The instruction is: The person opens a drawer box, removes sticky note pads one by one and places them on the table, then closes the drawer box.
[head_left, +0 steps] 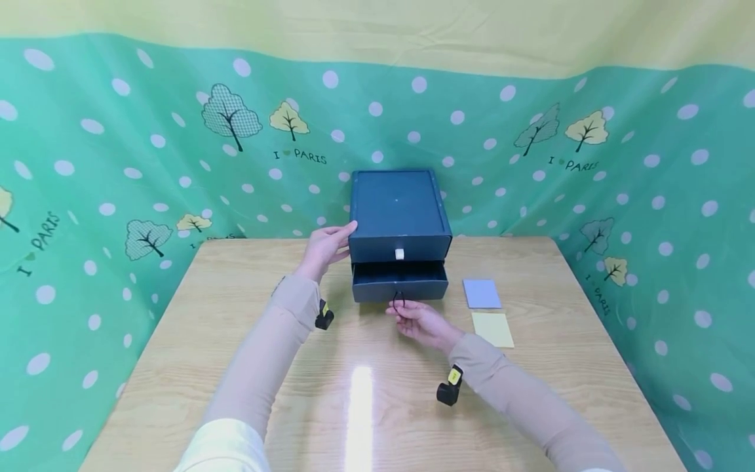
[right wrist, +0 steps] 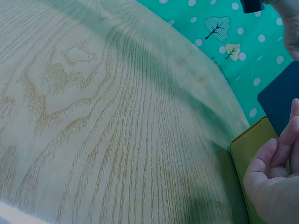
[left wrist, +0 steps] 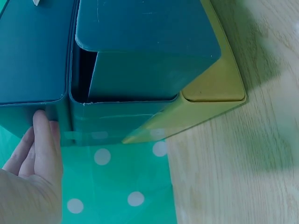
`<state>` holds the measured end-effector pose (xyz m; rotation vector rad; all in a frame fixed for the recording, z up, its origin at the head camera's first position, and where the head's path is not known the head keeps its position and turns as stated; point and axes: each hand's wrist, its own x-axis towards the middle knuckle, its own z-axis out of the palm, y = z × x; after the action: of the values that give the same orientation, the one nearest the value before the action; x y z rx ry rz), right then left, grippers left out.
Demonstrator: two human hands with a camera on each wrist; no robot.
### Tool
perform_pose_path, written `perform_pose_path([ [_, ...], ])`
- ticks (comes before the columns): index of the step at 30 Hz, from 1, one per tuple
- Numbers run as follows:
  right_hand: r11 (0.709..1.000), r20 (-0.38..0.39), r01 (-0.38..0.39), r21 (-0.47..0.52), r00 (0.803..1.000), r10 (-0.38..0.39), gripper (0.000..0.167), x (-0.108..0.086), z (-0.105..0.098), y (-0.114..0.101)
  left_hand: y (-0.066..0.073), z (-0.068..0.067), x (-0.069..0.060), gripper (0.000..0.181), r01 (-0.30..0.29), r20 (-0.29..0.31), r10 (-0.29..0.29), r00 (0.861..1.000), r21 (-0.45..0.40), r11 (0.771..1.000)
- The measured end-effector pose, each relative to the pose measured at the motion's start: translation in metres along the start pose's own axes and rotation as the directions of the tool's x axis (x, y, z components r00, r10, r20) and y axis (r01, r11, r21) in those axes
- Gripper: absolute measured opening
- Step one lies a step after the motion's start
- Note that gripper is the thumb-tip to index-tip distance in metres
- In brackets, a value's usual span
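A dark blue cabinet (head_left: 399, 203) stands at the back of the table, its lower blue drawer (head_left: 400, 292) pulled part way out. My left hand (head_left: 323, 250) rests against the cabinet's left side with its fingers extended; the left wrist view also shows this hand (left wrist: 37, 163) on the blue side wall. My right hand (head_left: 423, 323) pinches the black loop handle (head_left: 398, 301) on the drawer's front. In the right wrist view the fingers of that hand (right wrist: 278, 172) are bent beside the drawer, and the loop cannot be made out.
Right of the cabinet, a blue-violet paper square (head_left: 482, 294) and a pale yellow one (head_left: 493, 329) lie on the wooden table (head_left: 236, 314). A yellow section (left wrist: 215, 79) sits below the blue drawer in the left wrist view. A green dotted curtain (head_left: 177, 131) surrounds the table's back and sides.
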<state>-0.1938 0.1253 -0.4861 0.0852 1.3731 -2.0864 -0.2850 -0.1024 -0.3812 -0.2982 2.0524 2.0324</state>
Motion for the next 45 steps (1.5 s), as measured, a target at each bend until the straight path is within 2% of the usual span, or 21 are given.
perform_pose_path([
  [8, 1.000, -0.031, -0.009, 0.003, 0.999, 0.009, 0.043, 0.002, 0.002, 0.000, 0.000, 0.000, 0.000, 0.063, 0.018, -0.015, -0.018, 1.000, -0.003, 1.000],
  [11, 1.000, -0.030, -0.011, 0.002, 0.999, 0.011, 0.045, 0.003, 0.003, 0.000, 0.000, 0.000, -0.001, 0.061, 0.026, -0.019, -0.026, 0.999, -0.006, 1.000],
  [20, 0.999, -0.076, 0.003, 0.045, 0.997, 0.000, 0.023, 0.007, 0.004, -0.003, 0.000, 0.001, -0.001, 0.060, 0.024, -0.024, -0.024, 0.999, -0.002, 1.000],
  [33, 0.999, -0.094, 0.010, 0.034, 0.996, -0.007, 0.019, 0.013, 0.003, -0.003, 0.001, 0.000, -0.001, 0.062, 0.029, -0.038, -0.029, 0.999, 0.011, 1.000],
  [40, 0.999, -0.088, 0.026, 0.021, 0.996, -0.024, 0.020, 0.014, 0.003, -0.004, 0.001, 0.001, -0.001, 0.061, 0.028, -0.037, -0.028, 0.999, 0.006, 1.000],
  [45, 1.000, -0.111, 0.023, 0.016, 0.994, -0.021, 0.023, 0.016, 0.003, -0.004, 0.001, 0.002, -0.001, 0.060, 0.027, -0.039, -0.027, 0.999, 0.001, 1.000],
])
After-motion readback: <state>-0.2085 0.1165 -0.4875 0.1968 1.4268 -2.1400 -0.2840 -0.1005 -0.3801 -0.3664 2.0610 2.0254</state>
